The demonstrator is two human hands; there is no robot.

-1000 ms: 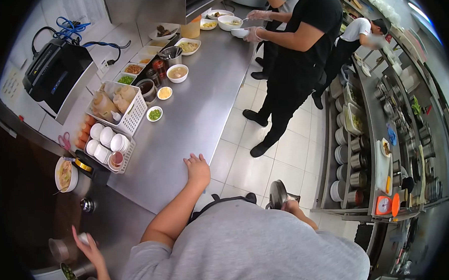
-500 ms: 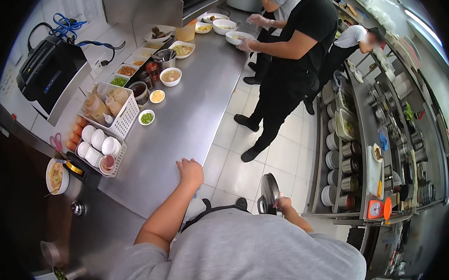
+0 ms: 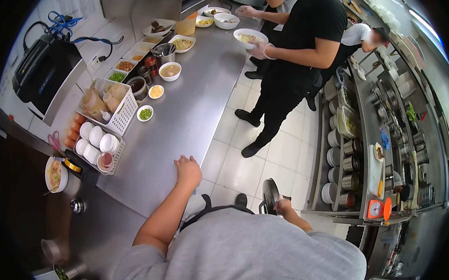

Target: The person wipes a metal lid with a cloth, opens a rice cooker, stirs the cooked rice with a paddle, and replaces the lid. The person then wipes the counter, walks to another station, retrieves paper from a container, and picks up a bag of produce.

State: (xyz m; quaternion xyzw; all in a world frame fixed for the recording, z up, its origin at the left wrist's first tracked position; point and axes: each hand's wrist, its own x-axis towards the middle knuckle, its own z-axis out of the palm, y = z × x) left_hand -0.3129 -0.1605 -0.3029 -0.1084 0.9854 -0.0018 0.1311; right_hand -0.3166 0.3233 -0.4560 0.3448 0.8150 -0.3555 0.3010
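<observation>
My left hand [image 3: 188, 171] rests palm down near the edge of the steel counter [image 3: 159, 138], fingers a little apart, with nothing in it. At my right side, my right hand [image 3: 284, 205] is closed on a round dark metal pan [image 3: 270, 194], held upright over the tiled floor. Farther up the counter stand a small bowl of chopped greens [image 3: 144, 113], a small bowl of yellow bits [image 3: 156, 92] and a bowl of soup [image 3: 170, 71].
A co-worker in black [image 3: 315, 31] stands across the counter's edge with a white bowl [image 3: 250, 37]. Two more people are behind. White baskets [image 3: 123, 117] line the wall side. Shelving with pots [image 3: 353, 164] stands at the right.
The co-worker in black has lifted a white bowl toward me. Another person's hand at the lower left has left view. My right hand has brought the pan slightly forward; my left hand stays on the counter.
</observation>
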